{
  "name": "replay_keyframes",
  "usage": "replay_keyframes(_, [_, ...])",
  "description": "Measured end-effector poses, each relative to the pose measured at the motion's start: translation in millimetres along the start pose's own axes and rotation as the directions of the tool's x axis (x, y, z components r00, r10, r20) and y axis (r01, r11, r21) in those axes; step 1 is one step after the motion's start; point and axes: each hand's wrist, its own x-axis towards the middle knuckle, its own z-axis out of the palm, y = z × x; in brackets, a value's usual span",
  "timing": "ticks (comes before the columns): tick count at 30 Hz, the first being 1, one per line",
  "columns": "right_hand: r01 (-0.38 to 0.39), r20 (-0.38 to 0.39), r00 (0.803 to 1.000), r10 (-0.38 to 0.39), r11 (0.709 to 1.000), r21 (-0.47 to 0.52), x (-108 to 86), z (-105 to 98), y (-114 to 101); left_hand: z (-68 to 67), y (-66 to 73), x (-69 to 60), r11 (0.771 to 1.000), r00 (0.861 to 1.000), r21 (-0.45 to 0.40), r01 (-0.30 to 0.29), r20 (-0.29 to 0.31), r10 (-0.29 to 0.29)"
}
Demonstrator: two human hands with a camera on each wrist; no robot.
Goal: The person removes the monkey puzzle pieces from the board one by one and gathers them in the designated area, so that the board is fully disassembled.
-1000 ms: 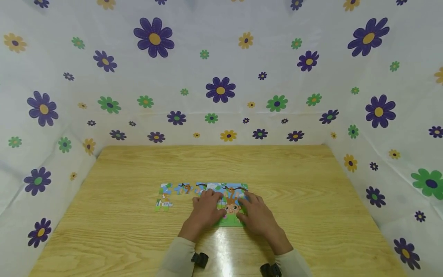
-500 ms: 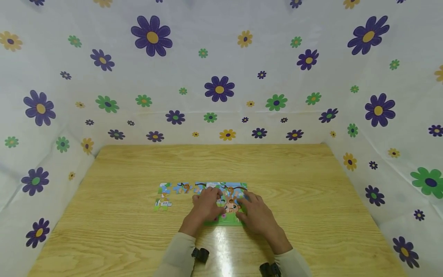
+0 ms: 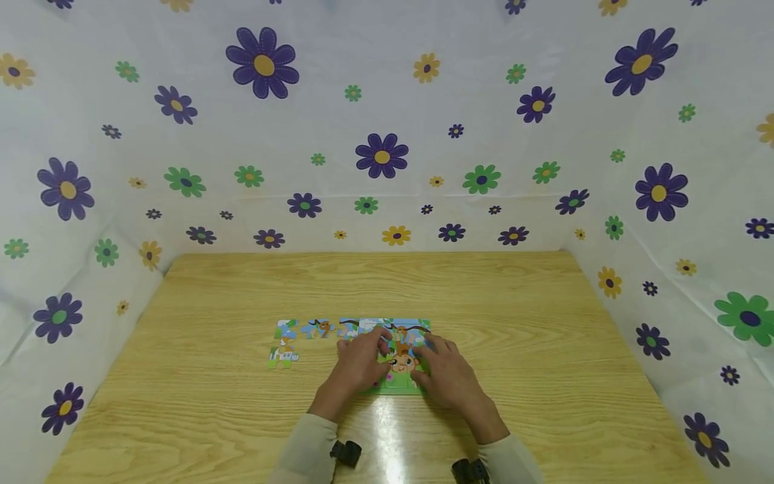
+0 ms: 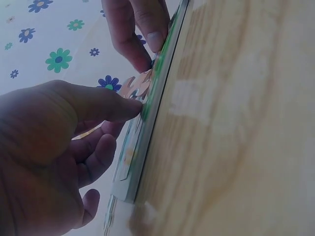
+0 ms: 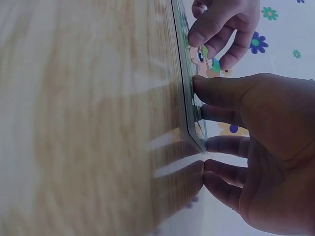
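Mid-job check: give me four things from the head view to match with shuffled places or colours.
1. Left hand
2. Right hand
3. Loose puzzle pieces
4. Wrist-worn devices

A. on the tabletop, left of the puzzle board
B. black
C. over the board's left side
D. at the board's right side

Pairs: 1-C, 2-D, 3-A, 4-B

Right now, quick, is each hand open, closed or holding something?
Left hand: can't tell whether open or gripping; fingers bent, thumb at the puzzle.
Right hand: open, fingers and thumb at the puzzle's right side.
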Motion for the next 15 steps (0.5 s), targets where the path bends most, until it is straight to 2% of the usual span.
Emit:
replay_keyframes(6, [0.004,-0.009,1.0,-0.004,1.0,0.006,0.7,1,0,-2.7,-2.2,-3.9,1.0,0.999,0.02,-0.017,-0.046,0.018])
replay_keyframes(12, [0.003,-0.007,1.0,-0.003,1.0,0.01,1.1,4,1,-16.6,-13.1,-14.0,1.0,0.995,0.009,0.009,-0.104,-0.008])
replay_keyframes(15, [-0.001,-0.006,1.0,0.001,1.0,0.009,1.0,3,1,-23.2,-20.3,-17.5,0.999,0.994,0.034,0.02,-0.104,-0.016])
